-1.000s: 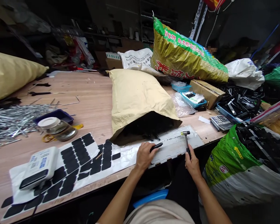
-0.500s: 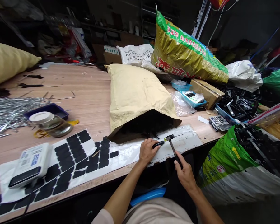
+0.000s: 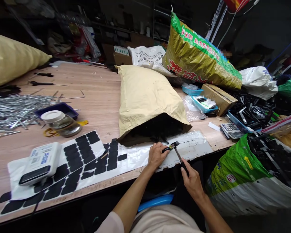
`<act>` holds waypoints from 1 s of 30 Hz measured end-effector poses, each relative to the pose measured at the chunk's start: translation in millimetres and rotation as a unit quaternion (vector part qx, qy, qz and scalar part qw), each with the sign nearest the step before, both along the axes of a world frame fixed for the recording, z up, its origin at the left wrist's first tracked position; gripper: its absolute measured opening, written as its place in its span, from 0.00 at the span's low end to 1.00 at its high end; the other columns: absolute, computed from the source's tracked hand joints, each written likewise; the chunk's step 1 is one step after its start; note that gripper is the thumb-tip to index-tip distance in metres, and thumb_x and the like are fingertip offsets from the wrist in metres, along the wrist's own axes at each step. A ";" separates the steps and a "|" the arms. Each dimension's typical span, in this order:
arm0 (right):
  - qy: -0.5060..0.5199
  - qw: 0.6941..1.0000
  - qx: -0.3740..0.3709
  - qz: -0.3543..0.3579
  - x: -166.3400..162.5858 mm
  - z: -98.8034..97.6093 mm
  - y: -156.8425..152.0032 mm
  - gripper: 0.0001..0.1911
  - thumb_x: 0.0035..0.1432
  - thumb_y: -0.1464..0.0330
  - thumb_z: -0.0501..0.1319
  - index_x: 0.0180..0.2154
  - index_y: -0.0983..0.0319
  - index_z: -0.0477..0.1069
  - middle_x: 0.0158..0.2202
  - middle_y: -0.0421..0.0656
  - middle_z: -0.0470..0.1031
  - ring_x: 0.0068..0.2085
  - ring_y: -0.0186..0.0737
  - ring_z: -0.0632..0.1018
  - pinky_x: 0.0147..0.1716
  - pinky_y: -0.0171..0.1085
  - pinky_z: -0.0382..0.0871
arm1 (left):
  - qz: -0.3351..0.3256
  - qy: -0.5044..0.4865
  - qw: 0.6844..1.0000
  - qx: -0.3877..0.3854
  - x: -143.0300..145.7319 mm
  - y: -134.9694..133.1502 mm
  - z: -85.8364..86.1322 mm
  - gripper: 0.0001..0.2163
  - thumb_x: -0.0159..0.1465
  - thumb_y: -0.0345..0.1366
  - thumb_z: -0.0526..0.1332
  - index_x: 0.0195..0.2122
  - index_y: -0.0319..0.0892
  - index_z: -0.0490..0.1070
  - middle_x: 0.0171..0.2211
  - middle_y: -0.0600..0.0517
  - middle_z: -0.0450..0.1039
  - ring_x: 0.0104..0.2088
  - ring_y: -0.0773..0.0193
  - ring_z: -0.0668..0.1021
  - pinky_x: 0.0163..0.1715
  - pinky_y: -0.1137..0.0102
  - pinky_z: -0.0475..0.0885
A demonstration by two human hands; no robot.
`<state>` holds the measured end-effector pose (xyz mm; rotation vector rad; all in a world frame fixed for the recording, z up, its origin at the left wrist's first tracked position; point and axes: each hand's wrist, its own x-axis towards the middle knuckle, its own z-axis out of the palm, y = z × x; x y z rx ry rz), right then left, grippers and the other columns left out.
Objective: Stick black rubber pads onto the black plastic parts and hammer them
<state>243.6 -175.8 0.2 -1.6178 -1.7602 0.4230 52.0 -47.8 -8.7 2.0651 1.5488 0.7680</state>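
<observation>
My left hand (image 3: 157,155) is closed round a short black handle-like piece (image 3: 165,149) with a yellow-green part toward its far end; its exact kind is hard to make out. In my right hand (image 3: 192,178), fingers wrapped round the grip, is a small hammer (image 3: 178,155). The dark hammer head lies against or just over the far end of the black piece; I cannot tell whether they touch. Both hands are at the table's front edge, by a whitish board (image 3: 191,145). Just behind them a tan paper sack (image 3: 150,97) lies with its dark mouth facing me.
Left on the table are a white scale-like device (image 3: 40,161), sheets of black pads (image 3: 75,155), a lidded jar (image 3: 63,124) and a heap of metal rods (image 3: 14,111). A calculator (image 3: 231,129) and a basket of black parts (image 3: 247,116) stand right. A green-white sack (image 3: 235,174) stands beside the table.
The view has turned slightly, so the table's things appear farther right. Both hands keep their grips, and the hammer head stays at the black piece's end.
</observation>
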 end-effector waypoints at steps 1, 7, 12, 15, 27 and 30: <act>0.004 1.000 0.008 0.003 -1.0 0.7 -0.2 0.25 0.68 0.66 0.52 0.64 0.61 0.67 0.59 0.47 0.74 0.59 0.45 0.75 0.58 0.42 0.71 | 0.000 -0.001 1.000 -0.003 -0.1 0.0 0.4 0.09 0.63 0.38 0.66 0.44 0.49 0.81 0.36 0.52 0.72 0.40 0.59 0.71 0.42 0.64 0.65; 0.007 0.999 0.011 0.031 -4.2 -4.3 -2.9 0.25 0.68 0.68 0.52 0.64 0.60 0.66 0.59 0.47 0.74 0.59 0.44 0.75 0.60 0.42 0.70 | 0.000 0.001 1.000 -0.009 -0.5 -0.9 2.6 0.08 0.63 0.36 0.65 0.42 0.51 0.82 0.35 0.52 0.71 0.39 0.59 0.70 0.41 0.64 0.64; 0.024 1.000 -0.007 -0.007 3.7 -3.5 0.7 0.24 0.68 0.65 0.53 0.63 0.60 0.68 0.59 0.48 0.74 0.59 0.46 0.76 0.57 0.41 0.72 | -0.003 -0.012 1.000 -0.007 -0.9 -1.8 1.6 0.09 0.63 0.37 0.66 0.43 0.49 0.81 0.36 0.52 0.72 0.39 0.60 0.70 0.42 0.64 0.64; 0.020 0.996 -0.021 -0.082 16.3 -1.5 7.1 0.26 0.68 0.62 0.53 0.63 0.61 0.67 0.58 0.50 0.75 0.54 0.48 0.80 0.51 0.42 0.77 | -0.003 -0.013 1.000 -0.008 -0.7 -0.2 -0.9 0.09 0.63 0.37 0.66 0.44 0.48 0.81 0.36 0.52 0.72 0.40 0.60 0.70 0.43 0.64 0.65; -0.004 0.988 -0.034 -0.149 41.6 -35.9 15.2 0.28 0.69 0.61 0.49 0.64 0.63 0.66 0.57 0.52 0.76 0.55 0.50 0.79 0.53 0.44 0.74 | -0.182 -0.037 0.974 0.128 -27.0 -83.1 -4.5 0.11 0.69 0.42 0.58 0.45 0.46 0.78 0.33 0.47 0.74 0.34 0.60 0.75 0.36 0.65 0.70; -0.002 0.989 -0.028 -0.148 40.4 -36.7 14.9 0.29 0.69 0.61 0.48 0.65 0.66 0.64 0.58 0.54 0.74 0.57 0.51 0.77 0.55 0.45 0.73 | -0.225 0.023 0.972 0.060 -40.6 -119.8 -24.6 0.11 0.69 0.40 0.58 0.47 0.46 0.77 0.33 0.48 0.75 0.33 0.60 0.76 0.34 0.65 0.70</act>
